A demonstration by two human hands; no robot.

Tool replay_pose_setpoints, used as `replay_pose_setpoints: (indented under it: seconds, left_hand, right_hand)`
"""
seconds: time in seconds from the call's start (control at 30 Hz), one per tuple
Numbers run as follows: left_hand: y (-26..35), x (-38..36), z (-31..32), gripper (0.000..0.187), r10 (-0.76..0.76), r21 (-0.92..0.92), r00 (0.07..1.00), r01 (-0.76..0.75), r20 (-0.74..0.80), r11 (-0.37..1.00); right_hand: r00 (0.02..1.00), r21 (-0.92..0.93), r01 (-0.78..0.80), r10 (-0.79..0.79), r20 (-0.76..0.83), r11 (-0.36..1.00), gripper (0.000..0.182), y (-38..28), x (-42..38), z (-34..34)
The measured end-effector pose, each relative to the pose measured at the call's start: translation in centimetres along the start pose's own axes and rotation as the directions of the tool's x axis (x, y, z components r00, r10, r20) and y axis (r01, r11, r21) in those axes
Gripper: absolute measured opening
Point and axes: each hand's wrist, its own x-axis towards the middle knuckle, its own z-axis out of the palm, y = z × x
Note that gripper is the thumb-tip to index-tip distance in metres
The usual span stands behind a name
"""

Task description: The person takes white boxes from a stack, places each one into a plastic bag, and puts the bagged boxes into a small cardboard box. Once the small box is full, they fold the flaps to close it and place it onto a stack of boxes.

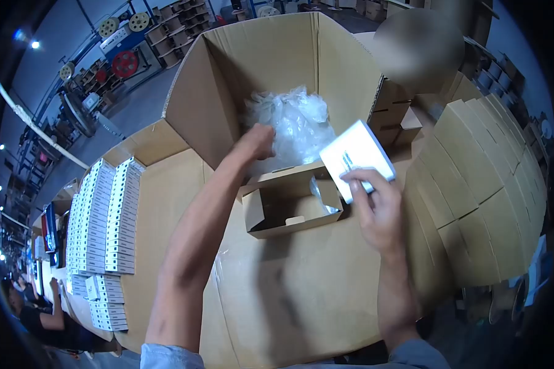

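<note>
The left arm is slanting up through the middle of the frame, with the left hand [258, 142] curling beside a heap of clear plastic [298, 126]; whether its fingers are gripping any, I cannot tell. The right forearm is rising from the lower right, and the right hand [380, 209] is clamping one white box [356, 150] between thumb and fingers, tilted, right of centre. One small open carton [254, 209] is sitting mid-frame on the tabletop [332, 289]. Behind it, one large carton [258, 52] is holding the heap. Two tall stacks of white boxes [122, 215] are standing at left.
</note>
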Motion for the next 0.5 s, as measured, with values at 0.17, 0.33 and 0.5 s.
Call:
replay_pose_setpoints:
  seconds: [0.17, 0.33, 0.5]
  left_hand:
    - [1.8, -4.9, -3.0, 0.043, -0.164, -0.561, 0.814, -0.224, -0.557, 0.797]
    - [3.0, -6.6, -4.2, 0.03, -0.15, -0.646, 0.763, -0.405, -0.629, 0.647]
    - [1.5, -5.5, -3.1, 0.032, -0.284, -0.732, 0.79, -0.281, -0.544, 0.62]
  right_hand:
    - [0.979, -0.279, 0.204, -0.199, 0.045, 0.938, 0.023, 1.9, 9.3, 2.9]
    - [0.979, -0.231, 0.203, -0.199, 0.04, 0.951, 0.037, 4.9, 15.4, 6.5]
    - [0.996, -0.05, 0.082, -0.081, 0.019, 0.995, 0.02, 6.2, 18.2, 7.5]
